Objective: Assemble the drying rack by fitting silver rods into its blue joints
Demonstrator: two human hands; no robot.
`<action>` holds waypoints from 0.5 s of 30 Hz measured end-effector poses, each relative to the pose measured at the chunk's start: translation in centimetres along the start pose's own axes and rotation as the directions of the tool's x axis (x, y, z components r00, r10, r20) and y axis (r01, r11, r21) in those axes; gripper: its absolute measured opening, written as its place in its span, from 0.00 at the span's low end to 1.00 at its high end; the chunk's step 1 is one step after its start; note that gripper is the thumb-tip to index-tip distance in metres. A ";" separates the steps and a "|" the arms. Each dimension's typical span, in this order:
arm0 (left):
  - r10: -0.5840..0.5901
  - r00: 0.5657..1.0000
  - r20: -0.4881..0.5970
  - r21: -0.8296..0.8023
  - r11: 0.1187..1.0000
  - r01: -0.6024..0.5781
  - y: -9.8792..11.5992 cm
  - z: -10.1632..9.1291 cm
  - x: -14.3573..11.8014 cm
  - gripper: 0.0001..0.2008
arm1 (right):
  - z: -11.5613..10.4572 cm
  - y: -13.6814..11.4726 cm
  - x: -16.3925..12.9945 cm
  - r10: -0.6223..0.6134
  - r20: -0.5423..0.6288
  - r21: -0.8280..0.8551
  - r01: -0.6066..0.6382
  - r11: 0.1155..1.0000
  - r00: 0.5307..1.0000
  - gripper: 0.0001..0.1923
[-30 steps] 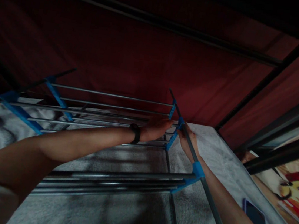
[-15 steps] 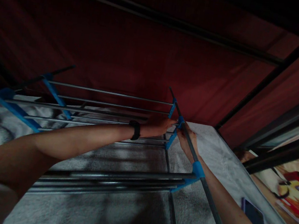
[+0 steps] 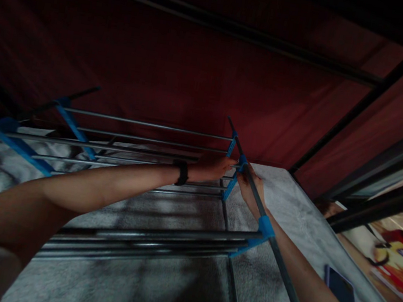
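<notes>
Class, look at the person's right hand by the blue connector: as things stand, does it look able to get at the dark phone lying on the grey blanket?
Probably yes. The phone lies uncovered on the blanket, beside the right forearm. The right hand would only have to draw back from the metal pole of the rack; nothing lies between.
</notes>
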State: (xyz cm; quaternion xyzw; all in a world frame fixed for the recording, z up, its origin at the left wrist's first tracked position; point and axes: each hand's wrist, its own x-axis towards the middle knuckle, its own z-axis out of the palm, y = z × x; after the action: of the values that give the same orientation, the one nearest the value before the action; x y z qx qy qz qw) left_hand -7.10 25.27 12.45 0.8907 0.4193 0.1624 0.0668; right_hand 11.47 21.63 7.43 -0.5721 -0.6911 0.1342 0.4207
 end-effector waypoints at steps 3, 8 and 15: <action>-0.005 1.000 0.019 -0.014 1.000 0.005 0.0 -0.1 0.0 0.20 | 0.1 0.1 -0.1 -0.005 0.000 0.018 0.005 1.000 1.000 0.23; -0.003 1.000 0.026 -0.027 1.000 0.003 0.1 -0.2 0.1 0.18 | 0.1 0.0 -0.2 0.000 -0.009 0.006 0.000 1.000 1.000 0.23; -0.005 1.000 0.024 0.007 1.000 0.005 0.4 -0.4 0.0 0.18 | 0.7 0.4 -0.2 0.003 -0.022 -0.065 -0.004 0.998 1.000 0.23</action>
State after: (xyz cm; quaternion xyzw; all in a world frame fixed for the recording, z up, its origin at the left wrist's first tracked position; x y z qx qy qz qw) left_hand -6.98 25.00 12.91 0.8918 0.4213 0.1498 0.0693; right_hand 11.18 21.81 6.65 -0.5882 -0.6896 0.1061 0.4090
